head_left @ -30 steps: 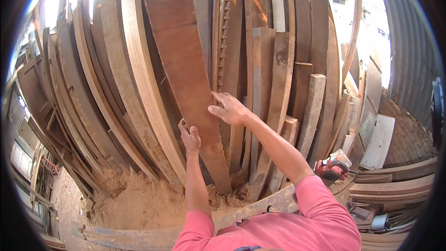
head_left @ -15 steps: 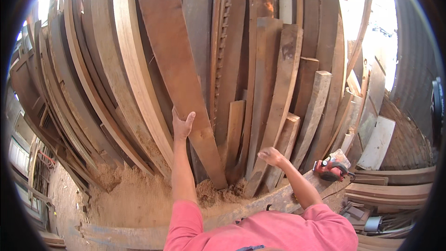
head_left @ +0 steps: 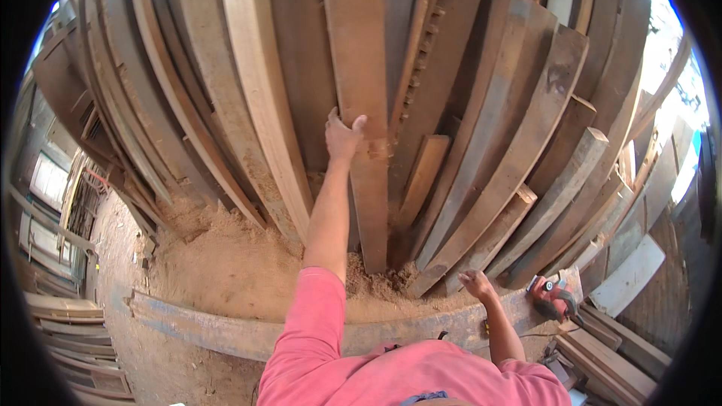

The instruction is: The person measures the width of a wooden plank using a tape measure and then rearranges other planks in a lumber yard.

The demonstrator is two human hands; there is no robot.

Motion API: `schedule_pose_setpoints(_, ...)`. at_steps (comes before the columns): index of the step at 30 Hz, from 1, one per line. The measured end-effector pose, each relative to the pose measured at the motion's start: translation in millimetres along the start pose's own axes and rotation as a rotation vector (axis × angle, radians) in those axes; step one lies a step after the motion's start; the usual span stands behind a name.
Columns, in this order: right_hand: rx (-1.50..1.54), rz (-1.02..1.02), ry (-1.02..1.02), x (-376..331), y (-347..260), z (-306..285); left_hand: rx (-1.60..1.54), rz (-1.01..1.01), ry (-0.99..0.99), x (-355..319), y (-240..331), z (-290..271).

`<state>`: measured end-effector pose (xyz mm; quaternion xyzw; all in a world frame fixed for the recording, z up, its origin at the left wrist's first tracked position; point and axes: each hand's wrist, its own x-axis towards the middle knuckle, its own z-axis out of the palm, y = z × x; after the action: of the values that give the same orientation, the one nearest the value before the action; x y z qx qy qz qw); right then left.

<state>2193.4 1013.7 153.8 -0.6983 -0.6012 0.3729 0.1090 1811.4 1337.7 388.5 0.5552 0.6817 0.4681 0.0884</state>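
My left hand (head_left: 344, 137) is closed on the left edge of a long brown wooden plank (head_left: 365, 180), thumb across its face and fingers curling round the side. The plank stands nearly upright among other leaning boards, its lower end in sawdust. My right hand (head_left: 475, 283) is held low on the right, fingers curled in with nothing visible in them. It hovers near the bottom ends of the leaning boards, above a long weathered beam (head_left: 248, 334). A red and black electric planer (head_left: 554, 298) rests on that beam's right end.
A pale plank (head_left: 263, 83) and a notched board (head_left: 421, 53) lean on either side. Sawdust (head_left: 226, 256) heaps along the base. Stacked boards (head_left: 75, 346) lie at lower left, more timber (head_left: 609, 361) at lower right. A white panel (head_left: 628, 278) leans at right.
The brown plank has swung from a slant to nearly upright, its upper part moving right, away from the pale plank. My left hand stays on its edge. My right hand is lower. The view has shifted.
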Motion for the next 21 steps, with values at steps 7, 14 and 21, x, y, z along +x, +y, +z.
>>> schedule_pose_setpoints(7, -0.045, -0.101, 0.085, 28.7, -106.3, -99.1, 0.064, -0.053, 0.014, -8.8, -13.9, -10.6)
schedule_pose_setpoints(14, -0.138, -0.459, 1.162, 40.5, -190.1, -281.1, 0.169, -0.073, 0.031, -3.8, -18.4, -5.2)
schedule_pose_setpoints(21, -0.011, -0.24, 1.217, 150.2, -149.3, -386.4, 0.421, -0.07, 0.197, -44.2, 58.5, -4.6)
